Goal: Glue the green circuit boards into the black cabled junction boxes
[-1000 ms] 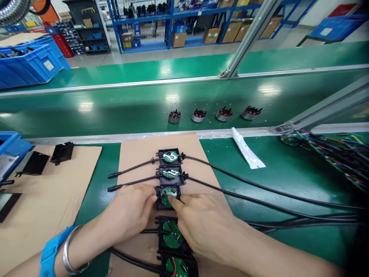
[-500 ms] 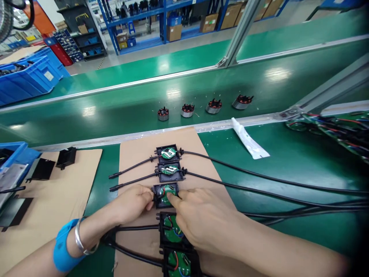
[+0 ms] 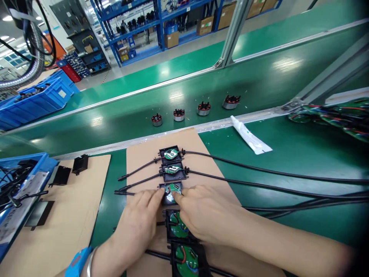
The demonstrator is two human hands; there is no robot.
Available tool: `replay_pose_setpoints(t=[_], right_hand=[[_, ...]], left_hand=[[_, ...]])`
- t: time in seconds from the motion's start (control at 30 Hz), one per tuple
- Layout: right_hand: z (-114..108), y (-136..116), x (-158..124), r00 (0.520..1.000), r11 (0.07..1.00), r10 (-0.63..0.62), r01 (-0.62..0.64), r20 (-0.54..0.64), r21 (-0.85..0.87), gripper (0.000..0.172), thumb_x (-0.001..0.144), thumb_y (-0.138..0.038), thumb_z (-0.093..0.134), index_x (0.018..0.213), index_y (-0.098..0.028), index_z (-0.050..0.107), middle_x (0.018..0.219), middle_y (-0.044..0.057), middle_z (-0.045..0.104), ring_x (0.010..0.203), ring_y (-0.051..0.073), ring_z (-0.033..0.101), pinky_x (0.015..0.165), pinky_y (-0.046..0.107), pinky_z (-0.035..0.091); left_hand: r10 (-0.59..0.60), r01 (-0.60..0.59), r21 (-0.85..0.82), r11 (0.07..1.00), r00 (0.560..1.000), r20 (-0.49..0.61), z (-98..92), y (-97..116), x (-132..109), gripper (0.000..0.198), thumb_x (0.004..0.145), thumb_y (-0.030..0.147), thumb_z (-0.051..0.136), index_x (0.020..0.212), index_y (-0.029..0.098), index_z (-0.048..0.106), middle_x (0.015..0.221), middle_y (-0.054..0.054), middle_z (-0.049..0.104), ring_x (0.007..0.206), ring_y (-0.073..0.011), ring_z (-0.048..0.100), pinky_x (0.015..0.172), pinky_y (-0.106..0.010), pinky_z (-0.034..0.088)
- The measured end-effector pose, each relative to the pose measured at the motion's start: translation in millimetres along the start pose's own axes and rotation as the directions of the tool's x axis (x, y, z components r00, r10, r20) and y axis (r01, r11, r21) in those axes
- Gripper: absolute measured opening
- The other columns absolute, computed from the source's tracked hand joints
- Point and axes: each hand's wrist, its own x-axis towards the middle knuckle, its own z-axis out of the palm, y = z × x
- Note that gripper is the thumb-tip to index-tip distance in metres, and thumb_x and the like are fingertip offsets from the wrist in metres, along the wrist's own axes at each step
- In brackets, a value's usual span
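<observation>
Several open black housings with round green circuit boards lie in a row on a brown cardboard sheet [image 3: 144, 154], each with black cables leaving both sides. My left hand [image 3: 141, 221] holds the left side of the third housing [image 3: 170, 192], its fingers curled against the edge. My right hand [image 3: 201, 213] rests over the nearer housing [image 3: 177, 229], its fingertips pressing on the third housing's green board. The two far housings [image 3: 170, 154] [image 3: 172, 170] lie untouched. Another housing [image 3: 187, 261] sits nearest me.
Several small motor stators [image 3: 178, 114] stand on the green conveyor belt behind. A white tube [image 3: 250, 136] lies at the bench edge. Bundled coloured wires [image 3: 340, 115] sit at right. A blue bin [image 3: 17, 184] and black parts [image 3: 60, 175] are at left on a second cardboard sheet.
The view has swung and tilted; my hands stay on the third housing, with the left hand shifted slightly right along its edge.
</observation>
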Motion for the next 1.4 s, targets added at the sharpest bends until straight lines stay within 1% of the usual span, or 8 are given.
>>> replay_pose_setpoints(t=[0.3,0.47,0.6,0.8,0.9,1.03,1.17,1.4], right_hand=[[-0.6,0.0,-0.1,0.999,0.999,-0.003,0.002,0.036,0.038,0.027,0.085,-0.016,0.046,0.103,-0.013,0.065,0.078,0.01,0.071,0.067,0.026,0.065,0.053,0.034,0.031],[-4.9,5.4,-2.0,0.996,0.981,0.056,-0.068,0.071,0.179,0.03,0.084,-0.019,0.042,0.101,-0.017,0.066,0.083,0.01,0.07,0.075,0.026,0.066,0.06,0.033,0.037],[-7.5,15.0,-9.7,0.996,0.945,0.034,-0.059,0.082,0.322,0.036,0.078,-0.018,0.046,0.112,-0.02,0.059,0.088,0.007,0.068,0.082,0.023,0.063,0.065,0.031,0.04],[-12.8,13.6,-19.0,0.973,0.913,0.163,-0.211,0.163,0.349,0.025,0.081,-0.016,0.045,0.105,-0.018,0.05,0.087,0.006,0.063,0.082,0.023,0.06,0.067,0.032,0.04],[-10.2,9.2,-18.4,0.979,0.944,0.18,-0.198,0.091,0.263,0.016,0.083,-0.015,0.044,0.097,-0.018,0.051,0.082,0.006,0.063,0.075,0.023,0.06,0.065,0.033,0.04],[7.4,9.2,-15.2,0.99,0.996,0.039,-0.028,-0.133,0.083,0.013,0.086,-0.01,0.041,0.085,-0.018,0.051,0.076,0.006,0.06,0.065,0.021,0.057,0.059,0.032,0.037],[36.9,17.4,-13.2,0.918,0.988,0.056,0.004,-0.394,0.151,0.017,0.093,-0.014,0.034,0.081,-0.019,0.044,0.072,0.003,0.055,0.062,0.016,0.053,0.057,0.028,0.038],[36.1,28.8,-12.6,0.97,0.989,0.07,-0.038,-0.231,0.142,0.014,0.089,-0.013,0.036,0.08,-0.021,0.042,0.074,0.003,0.058,0.062,0.016,0.054,0.056,0.029,0.033]], left_hand=[[0.042,-0.106,0.305,0.946,0.977,0.209,19.0,21.4,-6.8,0.057,0.073,0.002,0.044,0.129,-0.004,0.052,0.121,-0.028,0.061,0.108,-0.0338,0.064,0.082,-0.04,0.059],[0.008,-0.016,0.032,0.999,0.968,0.249,-1.7,8.6,1.7,0.059,0.069,0.001,0.043,0.125,0.011,0.059,0.111,-0.014,0.068,0.09,-0.0246,0.068,0.074,-0.037,0.06],[-0.036,0.05,-0.13,0.99,0.994,0.107,-15.0,1.4,10.3,0.039,0.081,0.008,0.042,0.114,0.015,0.062,0.097,-0.01,0.065,0.082,-0.0234,0.062,0.071,-0.041,0.056],[0.256,-0.2,-0.362,0.91,0.96,0.114,-3.4,-8.6,25.5,0.021,0.089,0.009,0.042,0.094,0.016,0.062,0.099,-0.006,0.065,0.088,-0.0202,0.057,0.082,-0.039,0.046],[0.265,-0.216,-0.392,0.894,0.962,0.073,4.8,-14.3,23.8,0.02,0.09,0.01,0.044,0.095,0.018,0.062,0.107,-0.005,0.066,0.092,-0.0196,0.058,0.084,-0.038,0.044],[0.238,-0.202,-0.421,0.884,0.971,0.034,11.4,-14.6,17.6,0.021,0.089,0.007,0.045,0.097,0.017,0.062,0.111,-0.005,0.066,0.093,-0.0195,0.057,0.085,-0.035,0.045],[0.226,-0.191,-0.447,0.874,0.974,0.027,14.1,-11.5,15.1,0.019,0.09,0.008,0.045,0.097,0.017,0.06,0.11,-0.004,0.065,0.094,-0.019,0.057,0.087,-0.034,0.046],[0.229,-0.174,-0.366,0.914,0.967,0.113,11.4,-8.1,15.3,0.034,0.089,0.007,0.043,0.119,0.019,0.052,0.103,-0.005,0.062,0.09,-0.0219,0.054,0.084,-0.038,0.047]])
